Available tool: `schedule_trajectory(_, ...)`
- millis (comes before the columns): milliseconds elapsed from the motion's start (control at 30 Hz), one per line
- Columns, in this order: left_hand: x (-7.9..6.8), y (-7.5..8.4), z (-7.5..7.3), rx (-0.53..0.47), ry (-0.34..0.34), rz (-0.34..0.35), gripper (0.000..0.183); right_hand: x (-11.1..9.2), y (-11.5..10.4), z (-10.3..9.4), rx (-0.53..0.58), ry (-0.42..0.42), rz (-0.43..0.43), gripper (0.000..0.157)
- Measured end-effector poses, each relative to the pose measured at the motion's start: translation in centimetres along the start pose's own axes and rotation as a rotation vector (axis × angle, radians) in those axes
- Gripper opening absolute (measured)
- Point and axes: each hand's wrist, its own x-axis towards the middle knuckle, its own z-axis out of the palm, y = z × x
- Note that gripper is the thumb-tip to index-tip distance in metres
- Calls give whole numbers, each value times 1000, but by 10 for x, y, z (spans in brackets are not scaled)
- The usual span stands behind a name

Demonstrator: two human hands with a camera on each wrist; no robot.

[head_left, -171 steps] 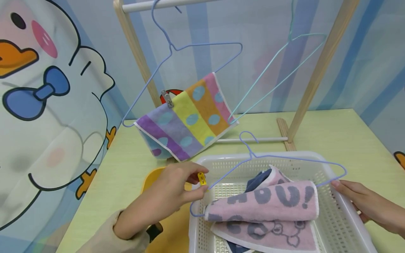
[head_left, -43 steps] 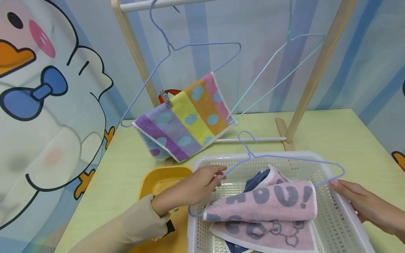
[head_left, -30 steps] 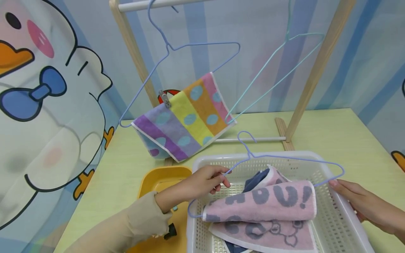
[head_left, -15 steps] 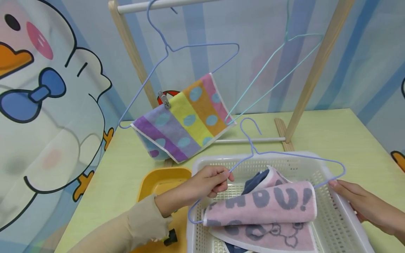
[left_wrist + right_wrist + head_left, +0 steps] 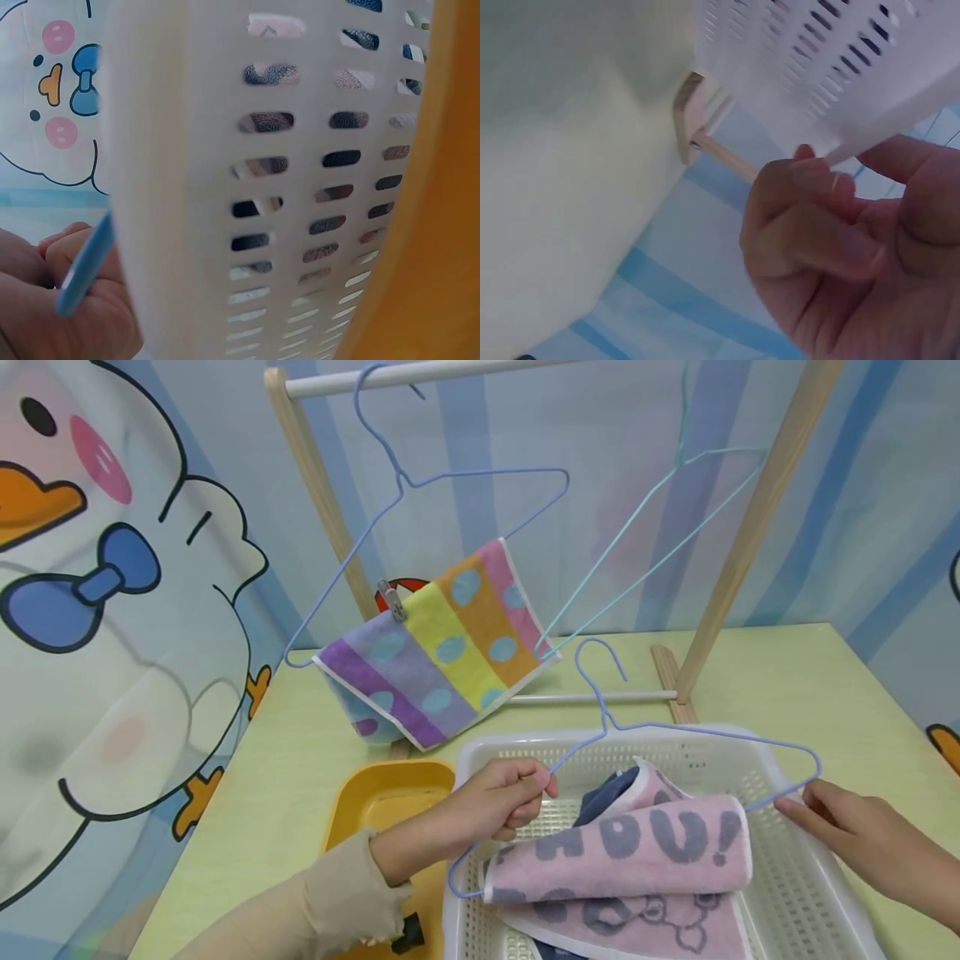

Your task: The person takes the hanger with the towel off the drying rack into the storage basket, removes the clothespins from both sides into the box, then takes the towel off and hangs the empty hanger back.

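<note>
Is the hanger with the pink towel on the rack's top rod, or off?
Off. The left hand pinches the hanger above the white basket; its hook stands free, below the top rod.

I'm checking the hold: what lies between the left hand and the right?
In the head view, the folded pink towel on the lower blue hanger lies between the left hand and the right hand, with dark blue cloth behind it.

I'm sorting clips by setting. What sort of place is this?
Probably a laundry-themed play or demonstration corner rather than a working laundry room: there's a cartoon-duck backdrop, a wooden-framed drying rack on a pale table, and a pink towel on a blue hanger.
</note>
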Motion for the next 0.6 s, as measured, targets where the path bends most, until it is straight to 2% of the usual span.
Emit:
schedule_trajectory(67,0,0,0,-5,-4,5,28,-1,-6,-1,-140,42,12,44)
schedule_trajectory(133,0,0,1,-3,-6,14,28,-2,-13,-3,-227,61,25,45)
schedule_trajectory(233,-1,0,2,15,-5,30,29,-4,-26,-3,-296,90,28,46)
schedule_trajectory(333,-2,1,3,30,-8,47,30,-7,-42,0,-291,95,-12,41)
schedule_trajectory(467,-3,3,5,46,-16,63,31,-10,-63,9,-257,82,-124,29)
schedule_trajectory(533,-4,3,6,52,-19,69,32,-12,-71,14,-251,111,-234,23)
schedule_trajectory(600,-5,4,6,58,-20,79,32,-12,-77,18,-265,158,-364,24)
